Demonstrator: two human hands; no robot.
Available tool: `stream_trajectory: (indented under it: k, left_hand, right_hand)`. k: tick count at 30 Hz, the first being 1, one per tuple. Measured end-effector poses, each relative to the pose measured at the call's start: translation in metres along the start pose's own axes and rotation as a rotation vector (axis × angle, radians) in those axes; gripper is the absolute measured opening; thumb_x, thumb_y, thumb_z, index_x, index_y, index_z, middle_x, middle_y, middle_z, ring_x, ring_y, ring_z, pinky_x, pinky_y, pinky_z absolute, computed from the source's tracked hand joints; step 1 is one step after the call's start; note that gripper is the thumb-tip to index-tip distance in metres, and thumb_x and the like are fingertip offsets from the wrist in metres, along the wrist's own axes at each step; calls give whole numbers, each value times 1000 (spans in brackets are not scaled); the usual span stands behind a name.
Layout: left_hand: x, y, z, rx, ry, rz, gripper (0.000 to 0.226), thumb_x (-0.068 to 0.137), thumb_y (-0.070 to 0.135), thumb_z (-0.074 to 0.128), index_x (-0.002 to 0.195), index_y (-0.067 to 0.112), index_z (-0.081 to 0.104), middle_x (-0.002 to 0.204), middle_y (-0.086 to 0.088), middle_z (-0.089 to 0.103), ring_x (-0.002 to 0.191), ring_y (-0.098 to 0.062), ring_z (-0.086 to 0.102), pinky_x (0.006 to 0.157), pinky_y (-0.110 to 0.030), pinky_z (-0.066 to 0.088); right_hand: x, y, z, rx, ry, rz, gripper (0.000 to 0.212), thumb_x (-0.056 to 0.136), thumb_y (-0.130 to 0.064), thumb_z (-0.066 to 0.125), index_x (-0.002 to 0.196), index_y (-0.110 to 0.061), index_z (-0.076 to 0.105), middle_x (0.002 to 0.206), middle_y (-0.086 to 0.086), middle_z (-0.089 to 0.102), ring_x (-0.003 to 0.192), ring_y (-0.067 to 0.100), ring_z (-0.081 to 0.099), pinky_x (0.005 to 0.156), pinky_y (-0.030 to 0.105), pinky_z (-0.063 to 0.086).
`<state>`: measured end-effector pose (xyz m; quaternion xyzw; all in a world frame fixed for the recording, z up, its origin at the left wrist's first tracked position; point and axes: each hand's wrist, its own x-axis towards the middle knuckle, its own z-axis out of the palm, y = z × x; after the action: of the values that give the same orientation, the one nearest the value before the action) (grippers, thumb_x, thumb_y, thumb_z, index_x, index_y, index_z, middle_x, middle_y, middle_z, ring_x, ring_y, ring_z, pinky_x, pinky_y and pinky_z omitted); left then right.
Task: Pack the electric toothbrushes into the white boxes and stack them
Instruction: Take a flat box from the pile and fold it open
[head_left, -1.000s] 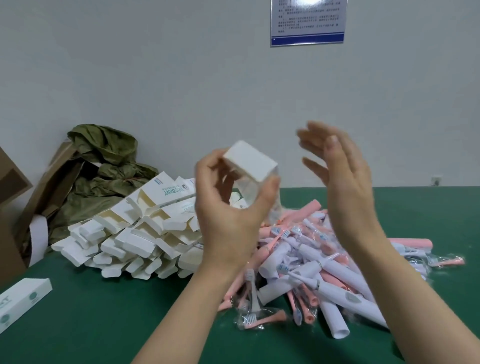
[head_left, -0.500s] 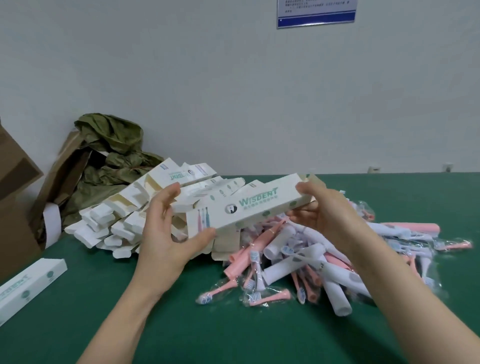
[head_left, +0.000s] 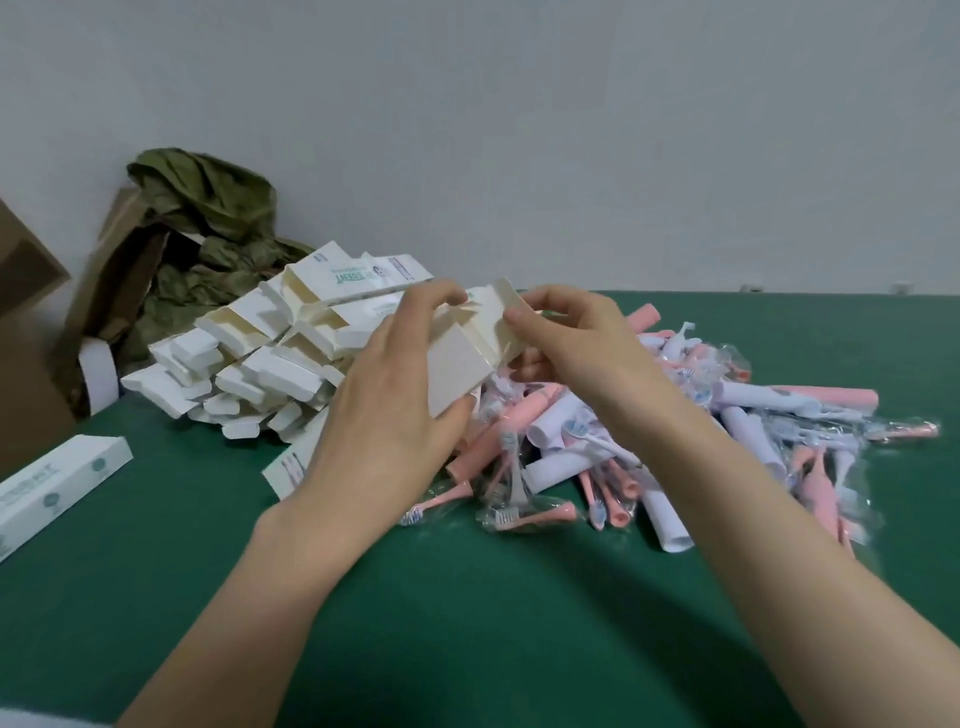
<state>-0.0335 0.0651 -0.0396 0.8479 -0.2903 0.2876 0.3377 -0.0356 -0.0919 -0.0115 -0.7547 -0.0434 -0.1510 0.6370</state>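
Observation:
A white box (head_left: 460, 366) is held above the green table (head_left: 467, 623), one end turned toward me with its flap open. My left hand (head_left: 395, 410) grips that box from the left, thumb under its near end. My right hand (head_left: 566, 338) pinches the open end flap (head_left: 506, 306) at the top. Behind and left lies a heap of empty white boxes (head_left: 270, 358). A pile of pink and white electric toothbrushes (head_left: 675, 415), with brush heads in clear wrappers, covers the table to the right, partly hidden by my hands.
One closed white box (head_left: 57, 486) lies alone at the left edge. Another box (head_left: 291, 467) lies flat under my left wrist. Brown cardboard (head_left: 31, 332) and a crumpled olive-green bag (head_left: 208, 234) stand at the back left against the wall.
The box was turned from lying sideways between both hands to pointing one end at me. My right hand moved in from the box's far end to its open flap.

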Motion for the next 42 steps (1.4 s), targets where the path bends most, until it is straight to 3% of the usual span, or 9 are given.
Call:
stream_trajectory:
  k: [4,8,11,17,23,27,34,38,42]
  left_hand:
    - [2,-6,-1,46,-109,22,47,76,6,64,98,44,44,122,10,43,112,-4,37,86,-3,24]
    - [4,-7,5,-71,-139,-50,5,85,36,56,83,39,52,108,15,47,104,8,40,82,4,22]
    - [7,-8,11,-105,45,-23,36,98,41,35,81,21,59,88,7,59,87,0,45,75,-3,30]
    - [10,-8,17,-77,11,-94,24,83,54,47,91,31,49,94,13,53,83,-4,43,68,-23,34]
    - [15,-11,16,-60,-87,-15,49,73,57,63,114,39,45,111,22,43,102,5,36,78,-3,28]
    - [25,-15,22,20,-68,23,49,72,49,58,118,36,46,112,16,45,103,-1,39,75,-13,31]
    - [30,-30,40,126,39,-114,44,73,43,56,114,29,51,104,11,44,97,-10,40,77,-31,32]
    - [29,-33,50,155,16,-97,46,71,47,49,113,31,50,101,13,43,95,-8,37,72,-31,31]
    - [27,-34,53,150,-3,-85,46,71,49,47,114,33,49,99,14,43,95,-8,37,73,-31,31]
  right_hand:
    - [6,1,0,36,-24,53,16,91,0,55,76,-5,59,46,-4,55,38,4,52,59,24,56]
    - [8,7,3,23,-42,60,19,89,1,57,72,-5,58,51,1,55,40,7,52,61,25,57]
    - [9,9,1,42,-71,77,13,89,1,58,76,-3,59,47,-2,58,40,7,55,61,25,58]
    - [9,7,-6,67,-106,77,12,89,2,58,78,-1,58,53,3,56,43,9,57,57,23,57]
    - [17,12,-14,154,-121,111,12,89,1,58,101,5,59,77,15,58,49,14,62,55,23,55]
    - [25,12,-31,214,-233,141,18,95,-11,52,87,-1,63,69,7,67,59,14,66,64,24,58]
    - [80,63,-128,-234,579,252,31,84,0,51,60,-14,37,60,4,32,59,16,29,57,27,25]
    - [99,86,-132,-297,492,423,36,83,-28,68,59,-10,49,62,4,46,56,16,42,59,28,38]
    - [119,94,-127,-279,381,476,30,86,-25,65,60,-9,63,55,1,43,49,14,37,54,25,39]
